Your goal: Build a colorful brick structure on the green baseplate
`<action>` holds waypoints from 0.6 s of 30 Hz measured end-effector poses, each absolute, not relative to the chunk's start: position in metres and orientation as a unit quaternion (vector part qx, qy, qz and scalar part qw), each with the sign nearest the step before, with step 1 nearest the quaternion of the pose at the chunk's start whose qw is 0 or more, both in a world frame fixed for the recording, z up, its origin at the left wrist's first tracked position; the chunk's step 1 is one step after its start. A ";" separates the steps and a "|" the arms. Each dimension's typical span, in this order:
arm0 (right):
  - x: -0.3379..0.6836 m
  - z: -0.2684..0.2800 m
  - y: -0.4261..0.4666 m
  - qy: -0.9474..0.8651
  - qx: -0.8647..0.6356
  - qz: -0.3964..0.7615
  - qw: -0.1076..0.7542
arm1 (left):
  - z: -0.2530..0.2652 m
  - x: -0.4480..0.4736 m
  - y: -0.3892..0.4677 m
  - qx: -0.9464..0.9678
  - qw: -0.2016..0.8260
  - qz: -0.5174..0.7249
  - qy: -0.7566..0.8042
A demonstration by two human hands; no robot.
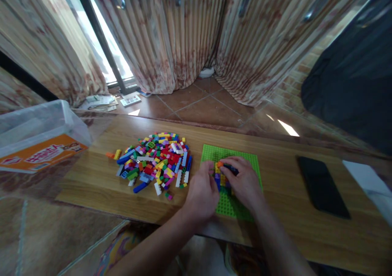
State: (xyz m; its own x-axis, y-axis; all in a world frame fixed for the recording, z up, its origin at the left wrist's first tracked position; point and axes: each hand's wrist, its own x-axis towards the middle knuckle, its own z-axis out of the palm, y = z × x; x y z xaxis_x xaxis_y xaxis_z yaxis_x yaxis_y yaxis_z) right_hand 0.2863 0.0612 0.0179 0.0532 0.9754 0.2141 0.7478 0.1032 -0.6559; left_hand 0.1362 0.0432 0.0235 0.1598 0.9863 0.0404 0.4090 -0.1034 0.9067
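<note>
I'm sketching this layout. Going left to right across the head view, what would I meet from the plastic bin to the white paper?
Bin → brick pile → left hand → right hand → black slab → paper.

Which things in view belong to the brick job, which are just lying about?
In the job:
green studded plastic baseplate
multicoloured plastic brick build between left hand and right hand
heap of loose multicoloured plastic bricks

Lying about, seemingly:
black flat rectangular slab
white flat sheet
scattered pale papers
translucent plastic tub with orange label (possibly the bricks')
</note>
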 end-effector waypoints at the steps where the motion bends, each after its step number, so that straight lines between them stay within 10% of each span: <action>1: 0.286 0.018 0.062 -0.667 -0.648 0.173 0.326 | 0.023 0.136 0.045 0.616 0.426 0.380 0.543; 18: 0.289 0.020 0.065 -0.679 -0.641 0.194 0.302 | 0.020 0.137 0.050 0.562 0.498 0.392 0.532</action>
State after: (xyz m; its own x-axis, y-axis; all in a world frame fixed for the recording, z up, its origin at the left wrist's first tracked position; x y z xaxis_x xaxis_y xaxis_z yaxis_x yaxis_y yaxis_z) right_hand 0.2894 0.0648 0.0204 0.0025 0.9868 0.1616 0.7532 0.1044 -0.6495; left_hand 0.1368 0.0504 0.0202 0.1275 0.9878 -0.0897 0.2064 0.0621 0.9765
